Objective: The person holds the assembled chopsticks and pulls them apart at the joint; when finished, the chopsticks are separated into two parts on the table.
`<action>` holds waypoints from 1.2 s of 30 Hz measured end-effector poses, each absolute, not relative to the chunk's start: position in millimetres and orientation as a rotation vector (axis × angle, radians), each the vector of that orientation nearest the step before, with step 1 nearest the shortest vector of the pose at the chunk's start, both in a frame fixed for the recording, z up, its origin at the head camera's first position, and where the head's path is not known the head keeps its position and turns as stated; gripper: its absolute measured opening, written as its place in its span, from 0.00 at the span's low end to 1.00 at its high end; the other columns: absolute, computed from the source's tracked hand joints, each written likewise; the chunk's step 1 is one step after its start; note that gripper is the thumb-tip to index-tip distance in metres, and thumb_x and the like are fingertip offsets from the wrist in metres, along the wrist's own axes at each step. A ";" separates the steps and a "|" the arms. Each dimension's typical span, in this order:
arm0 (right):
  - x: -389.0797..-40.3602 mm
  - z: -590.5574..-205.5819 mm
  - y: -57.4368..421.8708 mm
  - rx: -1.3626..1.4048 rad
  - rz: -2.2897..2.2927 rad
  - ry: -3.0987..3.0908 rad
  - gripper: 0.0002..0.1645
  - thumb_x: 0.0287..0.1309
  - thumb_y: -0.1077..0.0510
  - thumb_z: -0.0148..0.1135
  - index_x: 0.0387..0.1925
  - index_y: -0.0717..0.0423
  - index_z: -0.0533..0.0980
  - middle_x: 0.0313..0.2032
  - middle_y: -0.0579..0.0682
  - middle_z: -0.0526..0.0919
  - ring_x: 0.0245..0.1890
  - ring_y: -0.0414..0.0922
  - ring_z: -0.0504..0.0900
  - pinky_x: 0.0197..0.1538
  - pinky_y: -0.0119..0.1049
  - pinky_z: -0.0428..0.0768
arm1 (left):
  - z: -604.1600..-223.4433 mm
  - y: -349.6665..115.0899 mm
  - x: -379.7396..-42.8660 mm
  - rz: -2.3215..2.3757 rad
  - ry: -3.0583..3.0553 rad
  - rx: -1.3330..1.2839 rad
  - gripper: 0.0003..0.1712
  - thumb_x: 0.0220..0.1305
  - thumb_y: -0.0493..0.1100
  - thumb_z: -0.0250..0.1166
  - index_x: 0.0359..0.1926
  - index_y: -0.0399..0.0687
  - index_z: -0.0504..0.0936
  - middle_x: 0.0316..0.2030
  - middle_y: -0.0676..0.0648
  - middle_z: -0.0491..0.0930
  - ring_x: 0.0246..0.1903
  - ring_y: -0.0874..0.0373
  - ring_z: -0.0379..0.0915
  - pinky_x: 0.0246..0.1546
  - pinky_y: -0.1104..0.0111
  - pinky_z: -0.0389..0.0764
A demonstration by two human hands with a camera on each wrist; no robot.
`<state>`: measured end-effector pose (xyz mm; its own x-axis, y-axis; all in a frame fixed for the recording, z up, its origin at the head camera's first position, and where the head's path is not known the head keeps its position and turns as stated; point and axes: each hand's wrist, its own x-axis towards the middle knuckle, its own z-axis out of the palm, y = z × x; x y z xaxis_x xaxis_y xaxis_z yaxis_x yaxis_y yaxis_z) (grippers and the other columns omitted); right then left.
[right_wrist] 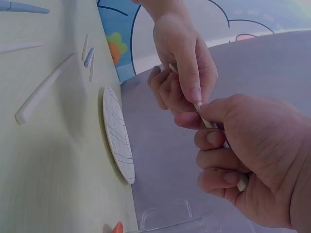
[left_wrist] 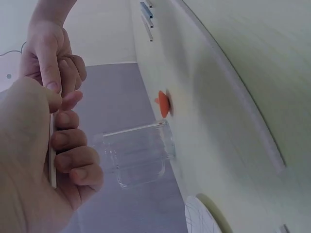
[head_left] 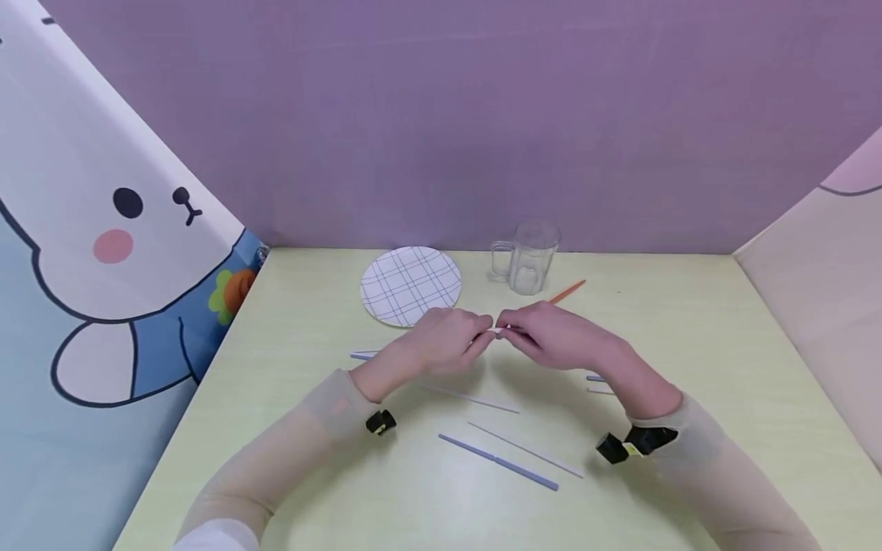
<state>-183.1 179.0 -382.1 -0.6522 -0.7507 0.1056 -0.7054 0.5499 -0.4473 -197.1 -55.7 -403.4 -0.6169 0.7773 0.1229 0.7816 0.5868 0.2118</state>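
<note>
My left hand (head_left: pixel 441 342) and right hand (head_left: pixel 551 337) meet above the middle of the table. Between them they hold a slim white chopstick (right_wrist: pixel 242 182), gripped end to end. In the left wrist view, the left fingers curl round its length (left_wrist: pixel 53 170), and thumb and forefinger pinch near the middle. The right hand does the same from the other side, its fingertips close to the left ones. Most of the stick is hidden inside both hands. Below them on the table lie a blue chopstick (head_left: pixel 524 470) and thin white sticks (head_left: pixel 527 450).
A checked white plate (head_left: pixel 411 275) lies behind the left hand. A clear glass mug (head_left: pixel 536 256) stands at the back, with an orange pointed stick (head_left: pixel 570 290) in front. More blue and white stick ends show beside the left forearm and near the right wrist (head_left: pixel 596 378).
</note>
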 end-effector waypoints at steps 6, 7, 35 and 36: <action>-182.7 -378.5 178.4 -1.257 -0.696 2.652 0.11 0.78 0.58 0.59 0.35 0.44 0.78 0.25 0.35 0.70 0.24 0.31 0.65 0.35 0.30 0.72 | -403.1 -60.2 -196.9 -0.307 -2.774 -1.378 0.24 0.85 0.53 0.48 0.27 0.52 0.67 0.16 0.57 0.56 0.17 0.62 0.58 0.20 0.69 0.60; -182.2 -377.9 178.6 -1.254 -0.693 2.644 0.11 0.78 0.58 0.59 0.35 0.44 0.78 0.25 0.35 0.71 0.24 0.31 0.65 0.36 0.30 0.72 | -403.5 -61.0 -196.6 -0.296 -2.763 -1.383 0.24 0.85 0.53 0.49 0.27 0.52 0.67 0.16 0.57 0.55 0.17 0.62 0.57 0.20 0.69 0.59; -181.6 -376.3 190.3 -1.302 -0.750 2.622 0.09 0.77 0.59 0.60 0.37 0.44 0.79 0.28 0.35 0.73 0.27 0.31 0.66 0.37 0.30 0.72 | -397.6 -57.6 -194.1 -0.230 -2.714 -1.448 0.22 0.85 0.51 0.49 0.30 0.50 0.71 0.17 0.56 0.57 0.17 0.61 0.58 0.20 0.69 0.61; -181.9 -376.0 190.2 -1.297 -0.748 2.626 0.09 0.77 0.59 0.60 0.36 0.44 0.79 0.27 0.34 0.71 0.26 0.30 0.65 0.37 0.30 0.72 | -397.3 -57.5 -194.0 -0.236 -2.715 -1.444 0.22 0.85 0.51 0.49 0.30 0.50 0.71 0.17 0.56 0.57 0.17 0.61 0.58 0.20 0.69 0.61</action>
